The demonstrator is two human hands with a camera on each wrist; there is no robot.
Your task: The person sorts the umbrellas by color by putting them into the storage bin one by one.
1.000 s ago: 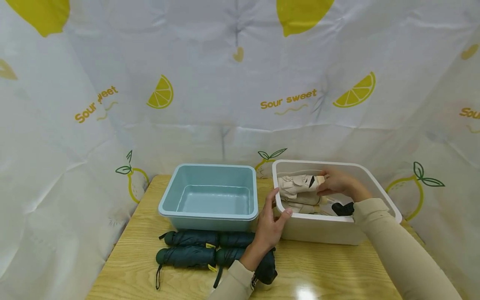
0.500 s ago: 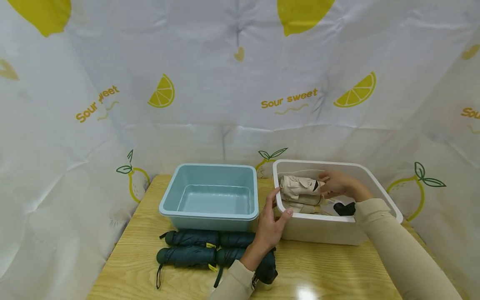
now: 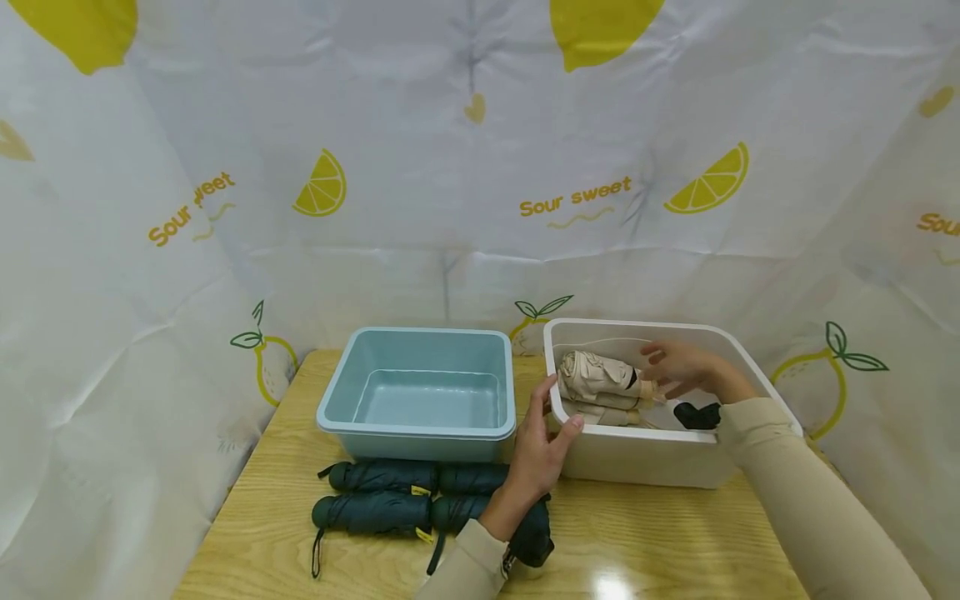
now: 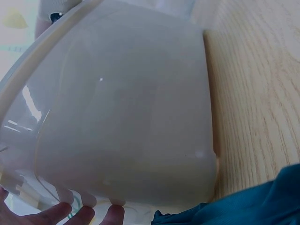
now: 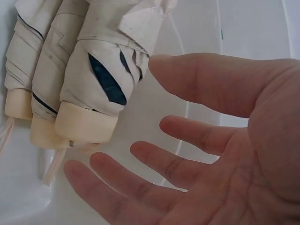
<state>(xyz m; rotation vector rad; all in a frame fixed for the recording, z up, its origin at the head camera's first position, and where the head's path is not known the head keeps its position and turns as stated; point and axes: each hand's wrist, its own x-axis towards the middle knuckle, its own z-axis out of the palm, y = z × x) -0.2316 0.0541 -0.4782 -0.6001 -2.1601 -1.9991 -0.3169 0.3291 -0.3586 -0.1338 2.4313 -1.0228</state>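
My left hand (image 3: pixel 542 454) grips the front left corner of the white bin (image 3: pixel 637 458), thumb on its front rim and fingers along the left side. In the left wrist view, fingertips (image 4: pixel 84 213) touch the bin's wall. Inside the bin my right hand (image 3: pixel 686 368) is spread, palm and fingers free. Just left of its fingers lies the topmost beige folded umbrella (image 5: pixel 89 93), with dark patches showing through its cloth. Two more beige umbrellas (image 5: pixel 23 56) lie beside it, their cream handles pointing the same way with cords hanging from them.
A light blue basin (image 3: pixel 427 400) stands left of the bin. In front of it, several dark folded umbrellas (image 3: pixel 378 512) lie in two rows on the wooden table (image 3: pixel 645 542), partly behind the left forearm. A lemon-print sheet (image 3: pixel 450 208) hangs behind.
My right hand has let go of the top beige umbrella and drawn slightly right, its fingers spreading. That umbrella has settled onto the others. The left hand stays on the bin's corner.
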